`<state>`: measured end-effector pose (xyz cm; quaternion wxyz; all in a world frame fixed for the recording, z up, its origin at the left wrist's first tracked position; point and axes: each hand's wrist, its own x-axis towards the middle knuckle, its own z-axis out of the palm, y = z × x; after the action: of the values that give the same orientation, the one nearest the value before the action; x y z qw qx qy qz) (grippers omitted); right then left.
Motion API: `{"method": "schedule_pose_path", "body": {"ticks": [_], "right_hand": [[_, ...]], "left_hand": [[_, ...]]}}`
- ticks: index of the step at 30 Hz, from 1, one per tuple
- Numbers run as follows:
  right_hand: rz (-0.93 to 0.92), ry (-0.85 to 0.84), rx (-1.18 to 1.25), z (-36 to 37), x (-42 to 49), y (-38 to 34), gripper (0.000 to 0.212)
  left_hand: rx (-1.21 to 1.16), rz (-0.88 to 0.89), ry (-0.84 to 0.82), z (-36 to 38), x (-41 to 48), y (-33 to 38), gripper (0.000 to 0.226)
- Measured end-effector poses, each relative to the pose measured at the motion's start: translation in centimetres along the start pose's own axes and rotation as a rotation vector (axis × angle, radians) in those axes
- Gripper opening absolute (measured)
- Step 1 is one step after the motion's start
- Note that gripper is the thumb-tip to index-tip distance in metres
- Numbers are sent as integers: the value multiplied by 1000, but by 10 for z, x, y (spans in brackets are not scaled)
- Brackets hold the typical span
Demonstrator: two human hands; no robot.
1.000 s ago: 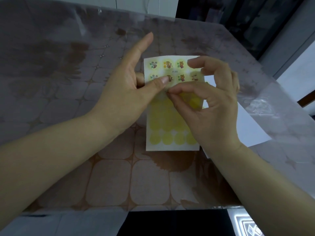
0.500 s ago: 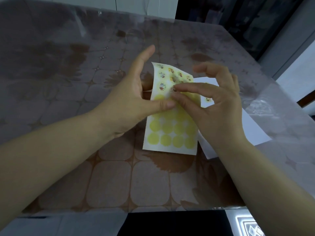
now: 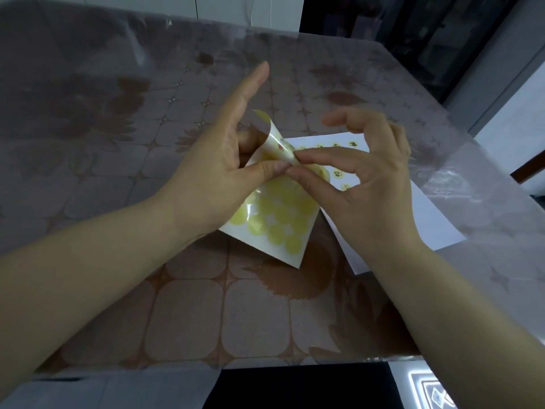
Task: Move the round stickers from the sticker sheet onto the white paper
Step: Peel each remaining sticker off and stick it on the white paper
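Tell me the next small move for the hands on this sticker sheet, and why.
Probably the right hand should draw its pinch slowly away toward the white paper, to peel a sticker off. The left hand holds the sticker sheet bent back, the right thumb and forefinger pinch at the fold, and placed stickers lie on the paper beside it.

Curled top of sticker sheet (image 3: 277, 222) partly covered by thumbs of left hand (image 3: 212, 172) and right hand (image 3: 368, 187). Left fingers hidden behind sheet. Pinch spot too small to tell; possibly sticker edge there. White paper (image 3: 436, 225) partly under right hand and sheet. Stickers (image 3: 338, 173) on paper: pictures unreadable. Forearms cut off by frame edges.
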<state>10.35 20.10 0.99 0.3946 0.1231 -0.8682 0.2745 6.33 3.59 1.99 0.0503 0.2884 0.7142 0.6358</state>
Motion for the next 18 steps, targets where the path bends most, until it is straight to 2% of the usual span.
{"method": "schedule_pose_path", "body": {"ticks": [6,13,18], "right_hand": [[-1,-3,19,-2,0,-1,15],[47,-16,21,-4,-1,-3,16],[204,-45,168,-8,3,-7,7]], "left_hand": [[60,23,-24,0,-1,1,84],[112,51,-52,2,-2,3,82],[68,61,-45,3,-3,5,80]]}}
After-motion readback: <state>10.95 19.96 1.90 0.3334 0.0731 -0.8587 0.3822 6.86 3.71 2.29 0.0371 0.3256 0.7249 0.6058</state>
